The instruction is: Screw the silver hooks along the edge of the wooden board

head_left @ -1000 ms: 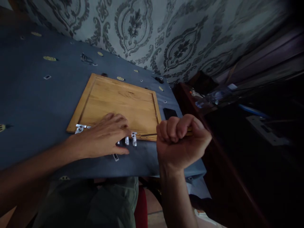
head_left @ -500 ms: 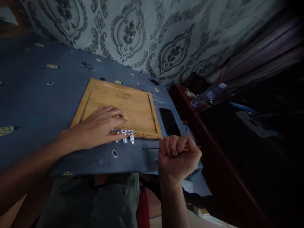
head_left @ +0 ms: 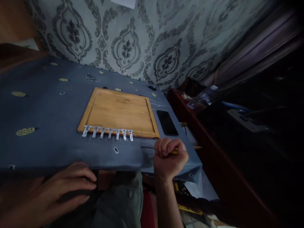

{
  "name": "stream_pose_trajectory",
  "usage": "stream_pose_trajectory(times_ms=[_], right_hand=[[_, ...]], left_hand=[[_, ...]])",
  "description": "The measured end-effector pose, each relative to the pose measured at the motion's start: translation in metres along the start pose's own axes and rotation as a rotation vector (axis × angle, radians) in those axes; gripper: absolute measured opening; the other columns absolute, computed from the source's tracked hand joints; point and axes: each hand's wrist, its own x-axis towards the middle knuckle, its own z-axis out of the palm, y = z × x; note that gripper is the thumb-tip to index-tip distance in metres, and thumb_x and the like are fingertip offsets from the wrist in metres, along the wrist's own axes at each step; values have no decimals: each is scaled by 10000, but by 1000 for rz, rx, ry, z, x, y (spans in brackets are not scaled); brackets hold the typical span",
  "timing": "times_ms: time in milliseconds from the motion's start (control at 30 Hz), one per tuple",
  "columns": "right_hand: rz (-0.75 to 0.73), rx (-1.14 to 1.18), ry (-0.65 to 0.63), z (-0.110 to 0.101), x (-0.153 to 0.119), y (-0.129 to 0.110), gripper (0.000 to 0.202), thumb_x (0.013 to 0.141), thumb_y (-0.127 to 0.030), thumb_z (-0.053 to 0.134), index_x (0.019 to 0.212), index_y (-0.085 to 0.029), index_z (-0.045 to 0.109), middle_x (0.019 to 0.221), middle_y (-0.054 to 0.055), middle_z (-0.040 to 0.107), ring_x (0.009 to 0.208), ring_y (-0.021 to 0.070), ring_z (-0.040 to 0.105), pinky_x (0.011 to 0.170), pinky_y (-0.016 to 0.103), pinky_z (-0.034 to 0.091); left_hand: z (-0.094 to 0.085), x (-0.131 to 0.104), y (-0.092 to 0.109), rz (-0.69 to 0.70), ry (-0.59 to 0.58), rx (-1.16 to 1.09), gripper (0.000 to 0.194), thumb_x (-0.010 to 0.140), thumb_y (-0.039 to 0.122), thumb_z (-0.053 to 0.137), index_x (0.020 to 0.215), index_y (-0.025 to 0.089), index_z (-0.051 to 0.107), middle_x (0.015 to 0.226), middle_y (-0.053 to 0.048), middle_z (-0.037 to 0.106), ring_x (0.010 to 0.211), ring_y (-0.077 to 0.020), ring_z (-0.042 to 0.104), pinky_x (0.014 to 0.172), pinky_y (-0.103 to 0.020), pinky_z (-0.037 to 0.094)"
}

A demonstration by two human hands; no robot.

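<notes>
My right hand [head_left: 169, 160] is closed in a fist at the table's front right. It grips a screwdriver [head_left: 148, 147] whose thin metal shaft points left and whose yellow handle shows between the fingers. Low on the left, my left hand [head_left: 67, 186] hangs over my lap, before the table edge, fingers apart and holding nothing. A framed wooden panel [head_left: 121, 110] lies flat on the table, beyond both hands. Along its near edge sits a row of several silver metal clips [head_left: 110, 133], their tongues sticking out towards me.
A black phone [head_left: 167, 123] lies right of the panel on the blue patterned tablecloth [head_left: 52, 114]. Small dark items [head_left: 152, 87] and a metal piece [head_left: 90, 77] lie further back. On the right stands dark red furniture [head_left: 213, 152] with a clear plastic item [head_left: 203, 96].
My left hand has drawn back from the panel and clips to above my lap, uncovering the whole row. The right hand keeps its grip on the screwdriver. The camera view has shifted slightly.
</notes>
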Motion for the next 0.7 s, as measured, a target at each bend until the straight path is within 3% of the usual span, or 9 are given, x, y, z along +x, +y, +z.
stream_pose_trajectory(times_ms=[67,167,267,367,567,700], right_hand=[[-43,-21,-17,5,-6,1,441,994,-306,558,571,-232,457,467,-86,292,415,90,233,443,218,255],[-103,-66,-47,11,-16,4,472,1047,-319,561,591,-230,479,499,-76,315,445,100,284,475,242,263],[-150,-118,-87,12,-25,8,491,1084,-360,579,617,-230,498,541,-61,349,484,116,349,506,271,282],[-177,-166,-148,8,-31,12,499,1106,-375,582,635,-227,507,567,-54,362,501,122,377,527,293,285],[-197,-186,-221,5,-33,14,509,1121,-348,566,633,-223,490,578,-52,353,503,117,365,528,298,269],[-208,-175,-200,9,-33,12,507,1115,-333,560,628,-220,481,574,-52,348,504,112,347,529,292,257]], left_hand=[[-2,5,3,-14,5,-41,252,1100,392,684,1310,406,822,1329,-6,808,1261,-207,767,1127,-290,621],[-16,33,21,-19,-41,-148,230,1117,400,664,1257,404,847,1233,1,827,1100,-160,805,999,-213,644],[-21,46,32,-36,-91,-216,235,1111,429,682,1273,413,852,1234,-5,835,1094,-159,810,1009,-216,637],[-13,21,18,-80,-130,-282,271,1101,527,679,1251,399,864,1223,-20,845,1101,-180,814,1048,-250,635],[-13,-66,-40,-331,-134,-235,315,1054,555,686,1288,429,854,1336,-9,837,1228,-272,798,1090,-328,650],[-16,-76,-45,-349,-136,-274,382,1066,643,634,1326,445,830,1381,-7,812,1279,-265,773,1120,-332,630]])
